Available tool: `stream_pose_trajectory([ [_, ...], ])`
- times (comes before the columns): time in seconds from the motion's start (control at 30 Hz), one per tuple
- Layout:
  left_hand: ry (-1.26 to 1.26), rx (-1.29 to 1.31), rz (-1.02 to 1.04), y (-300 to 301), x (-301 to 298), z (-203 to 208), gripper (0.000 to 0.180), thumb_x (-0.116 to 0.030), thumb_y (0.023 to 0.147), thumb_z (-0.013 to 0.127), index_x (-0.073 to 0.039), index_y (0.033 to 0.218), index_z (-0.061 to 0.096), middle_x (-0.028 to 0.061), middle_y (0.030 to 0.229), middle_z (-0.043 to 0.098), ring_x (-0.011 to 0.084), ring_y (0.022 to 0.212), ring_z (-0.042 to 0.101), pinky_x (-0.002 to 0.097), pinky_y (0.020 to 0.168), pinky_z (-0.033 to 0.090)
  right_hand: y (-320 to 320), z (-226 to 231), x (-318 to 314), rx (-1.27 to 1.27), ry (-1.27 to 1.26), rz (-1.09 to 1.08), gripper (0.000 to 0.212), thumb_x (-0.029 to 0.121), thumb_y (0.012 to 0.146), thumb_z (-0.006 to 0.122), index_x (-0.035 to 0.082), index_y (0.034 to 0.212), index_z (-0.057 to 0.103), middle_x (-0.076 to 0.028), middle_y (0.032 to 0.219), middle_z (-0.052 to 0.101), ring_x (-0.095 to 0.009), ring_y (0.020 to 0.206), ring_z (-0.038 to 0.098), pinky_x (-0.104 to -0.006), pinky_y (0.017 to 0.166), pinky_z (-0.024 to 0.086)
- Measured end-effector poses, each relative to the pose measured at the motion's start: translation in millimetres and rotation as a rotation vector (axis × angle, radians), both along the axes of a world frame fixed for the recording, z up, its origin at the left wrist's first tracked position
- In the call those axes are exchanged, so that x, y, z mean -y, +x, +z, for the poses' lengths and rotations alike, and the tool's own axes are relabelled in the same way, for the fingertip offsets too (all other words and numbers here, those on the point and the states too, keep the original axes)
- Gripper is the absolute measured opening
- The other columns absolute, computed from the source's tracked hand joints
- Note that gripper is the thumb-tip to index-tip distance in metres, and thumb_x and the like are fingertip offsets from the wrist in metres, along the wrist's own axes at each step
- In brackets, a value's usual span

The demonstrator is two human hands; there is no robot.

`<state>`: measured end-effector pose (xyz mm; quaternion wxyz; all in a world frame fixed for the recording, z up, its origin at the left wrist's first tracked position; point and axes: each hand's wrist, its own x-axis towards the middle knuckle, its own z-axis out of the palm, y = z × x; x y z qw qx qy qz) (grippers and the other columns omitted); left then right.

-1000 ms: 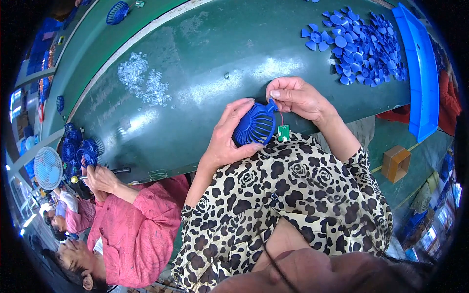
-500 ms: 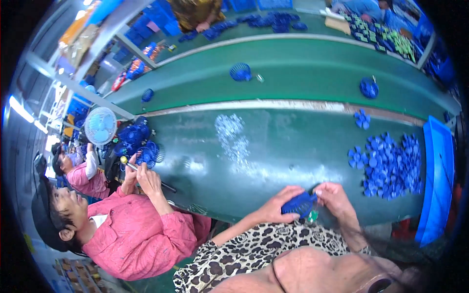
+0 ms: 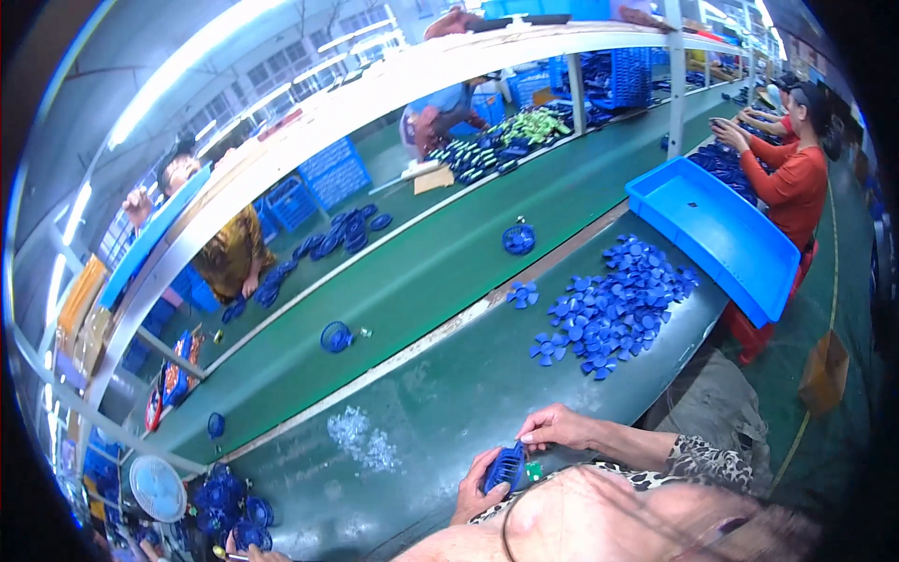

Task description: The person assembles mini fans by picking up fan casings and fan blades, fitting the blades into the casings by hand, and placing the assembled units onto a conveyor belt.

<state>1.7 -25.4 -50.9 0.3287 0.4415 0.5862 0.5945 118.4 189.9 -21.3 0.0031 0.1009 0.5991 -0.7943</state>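
A blue caged fan housing (image 3: 506,468) is in my left hand (image 3: 476,482), whose fingers and thumb wrap round its sides. Beside it, near my lap, a small green part (image 3: 534,470) shows; whether it is joined to the housing I cannot tell. My right hand (image 3: 554,427) is closed in a pinch at the housing's upper end, and anything small between the fingertips is hidden. Ahead on the green bench (image 3: 440,412) lies a heap of blue fan blades (image 3: 613,304), with one blade (image 3: 523,294) apart from it. Small clear pieces (image 3: 361,440) are scattered to the left.
A blue tray (image 3: 712,239) stands at the bench's right end, near a person in orange (image 3: 791,187). Beyond the bench edge runs a green belt (image 3: 431,300) carrying several blue fan housings. At lower left are a white-blue fan (image 3: 157,487), blue housings (image 3: 220,496) and a co-worker's hands.
My view has swung to the right, bringing in the whole tray and the person in orange, while the co-worker in pink has mostly left the picture. Both hands stay at the fan housing.
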Motion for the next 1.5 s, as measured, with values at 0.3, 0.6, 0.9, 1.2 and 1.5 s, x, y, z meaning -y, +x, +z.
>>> stream_pose_trajectory([
  [0.3,0.732,0.009,-0.528,-35.9,-44.7,-97.5,0.067,-0.034,0.084,0.061,0.004,0.134,0.038,0.0145,0.124,0.053,0.0231,0.113,0.054,0.0355,0.099,0.041,12.7,2.6,-3.3,-0.155,0.188,0.082,0.014,0.008,0.081,0.068,0.002,0.094,0.069,-0.002,0.083,0.066,-0.007,0.076,0.058,-0.0225,0.067,0.047],
  [0.6,0.149,1.008,-0.005,28.7,7.5,16.1,0.071,-0.047,0.089,0.05,0.001,0.138,0.032,0.0177,0.127,0.052,0.0288,0.116,0.053,0.0427,0.101,0.041,-43.3,187.5,-88.9,-0.21,1.444,0.001,0.025,0.011,0.077,0.065,0.006,0.101,0.062,-0.005,0.075,0.064,-0.012,0.065,0.061,-0.0299,0.06,0.051],
  [0.9,0.321,1.068,0.123,-22.5,-13.4,-8.3,0.06,-0.049,0.093,0.042,-0.005,0.134,0.04,0.0188,0.127,0.051,0.0368,0.116,0.051,0.0531,0.099,0.041,-98.9,329.1,-261.4,-0.42,1.08,-0.974,0.053,0.005,0.07,0.054,-0.006,0.122,0.053,-0.015,0.074,0.068,-0.018,0.061,0.066,-0.0301,0.061,0.053],
  [1.2,0.306,1.13,0.127,-23.4,-18.0,-10.0,0.072,-0.058,0.088,0.046,-0.001,0.133,0.039,0.0219,0.124,0.052,0.0448,0.114,0.05,0.0538,0.09,0.047,-82.4,297.1,-309.7,-0.282,1.501,-0.995,0.03,0.01,0.076,0.057,-0.002,0.103,0.062,-0.015,0.081,0.066,-0.022,0.071,0.065,-0.0328,0.07,0.05],
  [1.5,0.288,1.043,0.173,-15.6,-19.2,-2.1,0.072,-0.06,0.089,0.043,-0.01,0.14,0.032,0.0139,0.126,0.053,0.0361,0.116,0.051,0.0524,0.1,0.04,-122.5,388.2,-389.9,-0.25,1.852,-1.478,0.029,0.019,0.083,0.052,0.008,0.108,0.06,-0.022,0.1,0.06,-0.039,0.095,0.058,-0.0484,0.082,0.047],
])
